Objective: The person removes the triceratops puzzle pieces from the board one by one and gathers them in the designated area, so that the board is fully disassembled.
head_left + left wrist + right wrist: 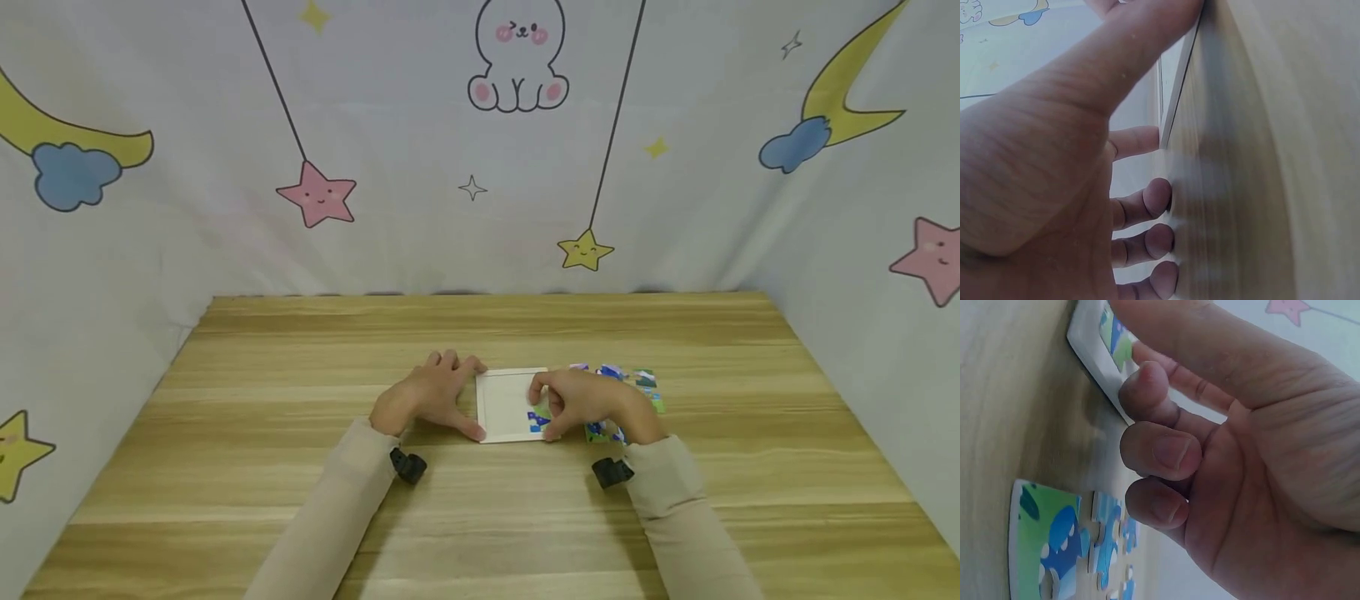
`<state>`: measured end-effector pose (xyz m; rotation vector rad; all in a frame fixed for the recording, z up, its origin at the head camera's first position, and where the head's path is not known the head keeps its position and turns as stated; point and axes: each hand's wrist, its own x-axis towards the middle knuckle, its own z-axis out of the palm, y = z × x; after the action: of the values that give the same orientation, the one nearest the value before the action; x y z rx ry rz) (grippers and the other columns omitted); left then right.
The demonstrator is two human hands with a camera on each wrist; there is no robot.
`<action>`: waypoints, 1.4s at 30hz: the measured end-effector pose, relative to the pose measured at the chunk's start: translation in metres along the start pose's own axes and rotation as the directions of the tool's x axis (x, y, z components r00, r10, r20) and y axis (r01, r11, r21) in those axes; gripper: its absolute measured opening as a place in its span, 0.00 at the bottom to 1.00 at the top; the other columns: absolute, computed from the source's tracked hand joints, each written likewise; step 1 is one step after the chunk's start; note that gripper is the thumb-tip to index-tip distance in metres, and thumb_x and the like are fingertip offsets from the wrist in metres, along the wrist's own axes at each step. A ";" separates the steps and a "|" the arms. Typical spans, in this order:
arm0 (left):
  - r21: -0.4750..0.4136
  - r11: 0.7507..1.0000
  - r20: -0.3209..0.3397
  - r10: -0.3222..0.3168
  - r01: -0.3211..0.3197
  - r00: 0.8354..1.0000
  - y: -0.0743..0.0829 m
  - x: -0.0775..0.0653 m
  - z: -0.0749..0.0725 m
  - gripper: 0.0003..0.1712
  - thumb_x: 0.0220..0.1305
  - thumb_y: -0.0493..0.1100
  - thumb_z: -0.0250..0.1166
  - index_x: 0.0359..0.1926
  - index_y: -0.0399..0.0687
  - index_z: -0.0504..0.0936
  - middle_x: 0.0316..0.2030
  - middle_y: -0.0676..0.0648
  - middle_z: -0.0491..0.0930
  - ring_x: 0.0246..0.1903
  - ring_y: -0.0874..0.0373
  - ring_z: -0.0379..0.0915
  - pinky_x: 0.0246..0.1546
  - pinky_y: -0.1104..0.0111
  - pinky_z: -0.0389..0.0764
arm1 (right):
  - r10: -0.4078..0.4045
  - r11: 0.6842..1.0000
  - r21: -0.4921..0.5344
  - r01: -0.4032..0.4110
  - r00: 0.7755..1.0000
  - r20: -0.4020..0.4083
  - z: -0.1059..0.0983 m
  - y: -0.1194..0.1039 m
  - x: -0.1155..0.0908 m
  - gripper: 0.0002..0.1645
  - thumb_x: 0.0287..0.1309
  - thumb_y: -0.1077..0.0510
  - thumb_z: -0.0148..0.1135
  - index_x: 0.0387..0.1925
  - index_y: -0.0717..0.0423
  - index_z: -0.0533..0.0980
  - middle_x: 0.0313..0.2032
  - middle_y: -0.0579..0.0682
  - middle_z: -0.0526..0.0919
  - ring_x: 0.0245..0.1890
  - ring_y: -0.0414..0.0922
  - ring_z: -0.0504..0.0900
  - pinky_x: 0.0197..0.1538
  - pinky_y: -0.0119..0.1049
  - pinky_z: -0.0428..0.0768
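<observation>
A shallow white puzzle tray [504,406] with a raised rim lies flat on the table. My left hand [437,393] spans its left side, thumb at the near corner and index fingertip at the far one. In the left wrist view, the other fingertips [1160,239] rest on the wood. At the tray's right side, my right hand [588,395] pinches a blue and green puzzle piece [536,420] between thumb and index finger, inside the rim. Its remaining fingers [1160,447] are curled in. The hand hides part of the tray's right edge.
Several loose jigsaw pieces [647,379] lie right of the tray, partly under my right wrist. One green and blue piece [1029,550] is closest in the right wrist view. The wooden table [300,333] ends at a printed curtain [412,250] behind.
</observation>
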<state>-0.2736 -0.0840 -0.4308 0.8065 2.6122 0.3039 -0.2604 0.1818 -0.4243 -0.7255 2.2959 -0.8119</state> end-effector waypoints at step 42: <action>-0.029 0.999 -0.005 0.019 -0.019 1.000 -0.001 0.001 0.004 0.57 0.46 0.70 0.76 0.71 0.53 0.61 0.51 0.42 0.66 0.46 0.49 0.60 0.46 0.56 0.71 | -0.056 0.998 0.013 0.060 0.976 -0.211 -0.048 0.058 -0.101 0.04 0.69 0.62 0.60 0.39 0.59 0.79 0.36 0.51 0.82 0.33 0.42 0.76 0.37 0.35 0.77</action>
<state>-0.2731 -0.0841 -0.4355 0.8222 2.6000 0.3494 -0.2415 0.3034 -0.3991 -0.7309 2.4595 -0.9781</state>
